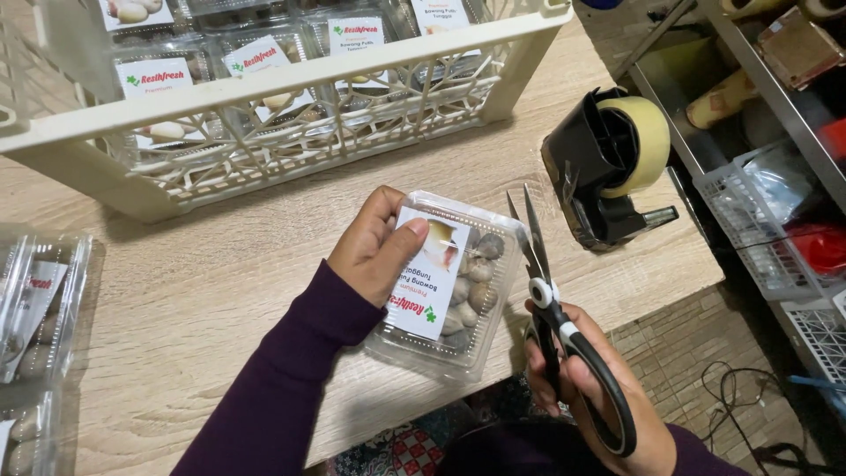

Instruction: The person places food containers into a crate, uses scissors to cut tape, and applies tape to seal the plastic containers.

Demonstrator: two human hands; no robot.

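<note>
On the table (220, 291), near its front edge, the left hand (377, 251) presses flat on a clear clamshell box (454, 286), light, thin-walled and likely slippery, best held by its rim; the right hand (586, 388) grips black scissors (551, 326), blades slightly parted.

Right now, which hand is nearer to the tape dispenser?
The right hand. It holds the scissors below the tape dispenser, blades pointing up toward it. The left hand rests on the clear plastic box, farther left.
</note>
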